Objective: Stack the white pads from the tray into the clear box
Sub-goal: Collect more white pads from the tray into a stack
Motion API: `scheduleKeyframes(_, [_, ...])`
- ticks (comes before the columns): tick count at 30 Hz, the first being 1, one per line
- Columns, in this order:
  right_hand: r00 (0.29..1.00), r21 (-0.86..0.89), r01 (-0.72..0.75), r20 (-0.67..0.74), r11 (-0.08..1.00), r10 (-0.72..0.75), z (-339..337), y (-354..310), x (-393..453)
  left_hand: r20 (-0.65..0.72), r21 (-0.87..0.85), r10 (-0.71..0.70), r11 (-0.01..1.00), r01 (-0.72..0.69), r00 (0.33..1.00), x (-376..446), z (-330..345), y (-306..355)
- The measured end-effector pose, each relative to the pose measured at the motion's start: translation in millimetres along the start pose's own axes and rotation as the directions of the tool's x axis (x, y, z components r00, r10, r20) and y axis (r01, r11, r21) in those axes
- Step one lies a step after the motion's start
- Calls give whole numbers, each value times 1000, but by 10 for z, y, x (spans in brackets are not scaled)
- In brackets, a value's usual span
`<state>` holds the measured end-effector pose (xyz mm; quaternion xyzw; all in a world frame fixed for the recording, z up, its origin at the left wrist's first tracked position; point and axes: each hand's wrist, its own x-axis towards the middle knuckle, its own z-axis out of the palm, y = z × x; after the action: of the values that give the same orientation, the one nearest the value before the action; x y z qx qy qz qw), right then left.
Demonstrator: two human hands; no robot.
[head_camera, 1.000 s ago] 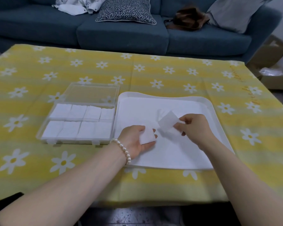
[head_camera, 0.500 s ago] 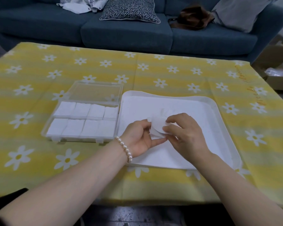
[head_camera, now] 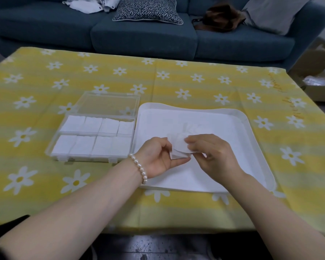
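From the head view, both hands hold a small bunch of white pads over the tray: the left hand cups them from below, the right hand pinches the top. The thin pads look fanned, so one could slip out on the way to the nearly full clear box beside the tray.

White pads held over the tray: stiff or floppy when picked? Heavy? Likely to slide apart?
Probably floppy: the white pads bend and fan between the left hand and right hand. Likely very light, since fingertips alone hold them above the tray. The sheets sit splayed and misaligned, so they may shift in a loose grip.
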<state>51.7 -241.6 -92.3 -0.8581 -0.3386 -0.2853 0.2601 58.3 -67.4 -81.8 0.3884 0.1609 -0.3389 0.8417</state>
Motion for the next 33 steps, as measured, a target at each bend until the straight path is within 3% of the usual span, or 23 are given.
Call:
scheduleKeyframes(12, [1000, 20, -26, -14, 999, 26, -37, 11, 26, 123, 68, -28, 997, 20, 992, -58, 12, 53])
scheduleKeyframes(15, [982, 112, -189, 3, 976, 190, -64, -49, 36, 124, 61, -19, 998, 11, 992, -51, 26, 37])
scheduleKeyframes(17, [887, 241, -443, -20, 863, 461, -119, -141, 106, 101, 45, -6, 999, 1, 995, -32, 30, 27])
scheduleKeyframes(18, [788, 343, -570, -30, 747, 615, -147, -172, 152, 84, 30, 0, 1000, -3, 996, -19, 27, 25])
scheduleKeyframes(20, [517, 618, -695, 74, 368, 853, -222, -201, 248, 53, 8, 23, 1000, -23, 998, 8, 22, 19])
scheduleKeyframes(22, [316, 766, -638, 350, -76, 882, -243, -241, 286, 33, -9, 55, 998, -55, 998, 23, 25, 7])
scheduleKeyframes(23, [257, 767, -595, 464, -239, 848, -227, -283, 292, 30, -24, 65, 998, -65, 997, 28, 29, -5])
scheduleKeyframes(24, [222, 747, -576, 535, -334, 815, -193, -327, 285, 35, -43, 70, 997, -69, 997, 28, 34, -16])
scheduleKeyframes(26, [196, 710, -604, 573, -362, 796, -130, -422, 281, 56, -72, 70, 995, -66, 996, 20, 48, -43])
scheduleKeyframes(33, [175, 637, -747, 462, -188, 869, -12, -477, 267, 105, -34, 44, 999, -41, 994, 8, 91, -70])
